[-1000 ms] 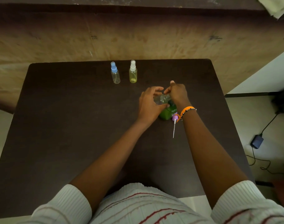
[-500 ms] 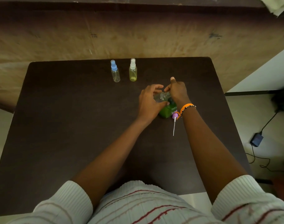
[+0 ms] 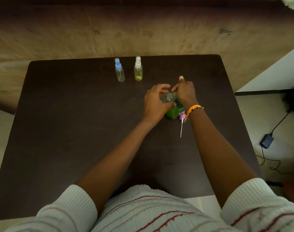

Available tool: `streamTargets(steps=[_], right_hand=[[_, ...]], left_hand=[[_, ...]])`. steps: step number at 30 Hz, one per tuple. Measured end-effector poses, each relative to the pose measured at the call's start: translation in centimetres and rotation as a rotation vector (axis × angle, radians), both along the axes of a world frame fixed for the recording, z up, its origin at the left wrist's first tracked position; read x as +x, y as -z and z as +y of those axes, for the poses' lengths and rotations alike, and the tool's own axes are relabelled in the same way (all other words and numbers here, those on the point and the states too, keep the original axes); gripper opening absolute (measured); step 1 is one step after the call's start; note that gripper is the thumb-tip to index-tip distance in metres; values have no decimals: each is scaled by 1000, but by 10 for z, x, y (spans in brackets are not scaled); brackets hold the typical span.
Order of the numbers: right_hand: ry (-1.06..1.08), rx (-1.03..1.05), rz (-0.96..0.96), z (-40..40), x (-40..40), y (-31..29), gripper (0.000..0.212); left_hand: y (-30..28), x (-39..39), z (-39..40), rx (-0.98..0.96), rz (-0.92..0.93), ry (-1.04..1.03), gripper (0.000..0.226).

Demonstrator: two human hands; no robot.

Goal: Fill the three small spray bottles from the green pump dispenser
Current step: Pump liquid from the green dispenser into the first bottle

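Observation:
My left hand (image 3: 155, 104) grips a small clear spray bottle (image 3: 168, 97) with its cap off, tilted with its mouth toward my right hand. My right hand (image 3: 184, 92) rests curled on top of the green pump dispenser (image 3: 173, 112), hiding the pump head; its thumb points up. A purple spray cap with a white dip tube (image 3: 182, 122) lies on the table beside the dispenser, under my right wrist. At the table's far edge stand a blue-capped clear spray bottle (image 3: 119, 71) and a white-capped bottle holding yellowish liquid (image 3: 138, 69).
The dark brown table (image 3: 75, 123) stands against a tan wall. On the floor to the right lie a black power adapter (image 3: 266, 141) and its cable. My white striped sleeves fill the bottom of the view.
Both hands stay at the dispenser holding the clear bottle. The view has shifted slightly, so the table sits a little higher in frame.

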State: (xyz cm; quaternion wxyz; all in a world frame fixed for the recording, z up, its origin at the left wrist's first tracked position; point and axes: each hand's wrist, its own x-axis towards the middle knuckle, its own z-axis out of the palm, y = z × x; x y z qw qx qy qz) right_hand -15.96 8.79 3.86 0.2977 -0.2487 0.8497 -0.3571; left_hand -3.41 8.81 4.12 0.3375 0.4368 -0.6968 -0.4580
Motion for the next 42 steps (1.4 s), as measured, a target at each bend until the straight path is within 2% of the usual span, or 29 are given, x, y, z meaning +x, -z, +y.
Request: streamTargets(steps=[4,11,18,26,33,42], right_hand=[[20,-18,34,1,0,0,59],[-32,21,-38,-2,1,-5,61],[18,36,38,0,4,0,52],[-50,37,-10,-1,1,-7,56],[-14,63,83,0,5,-5,53],[-29,21,28,2,3,-6,58]], left_hand=[[0,0,-1,0,-2,-2,59],[-1,2,-2,-11,3,12,59],[2,2,-1,-5,12,10,59],[0,2,-2,-29,40,6,60],[6,1,-3,-38,16,-12,60],[4,1,-3,-42,22,10,61]])
